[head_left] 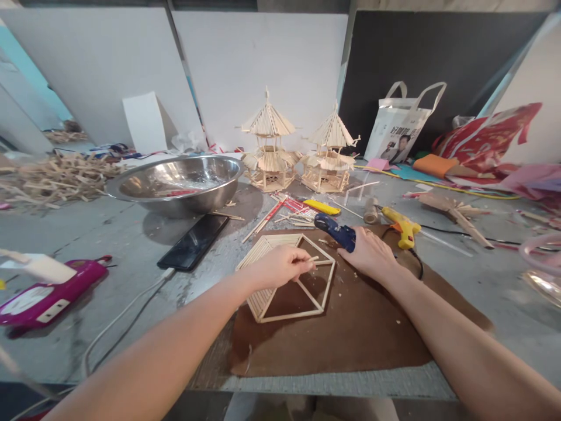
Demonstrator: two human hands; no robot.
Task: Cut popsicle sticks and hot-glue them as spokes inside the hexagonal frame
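Observation:
A hexagonal frame of thin wooden sticks (291, 317) lies on a brown mat (350, 339), its left part filled with close rows of sticks. Over the frame's middle, my left hand (284, 266) pinches a short wooden stick (312, 259). My right hand (372, 251) is closed around the handle of a dark blue tool (335, 230), at the mat's upper edge right of the frame. Part of that tool is hidden under the fingers, so I cannot make out its exact kind.
Two stick pavilions (268, 158) (331, 152) stand at the back. A steel bowl (175, 199), black phone (193, 242) and magenta power strip (52, 298) are left. A yellow glue gun (403, 227), cutter (322, 207) and cables lie beyond the mat.

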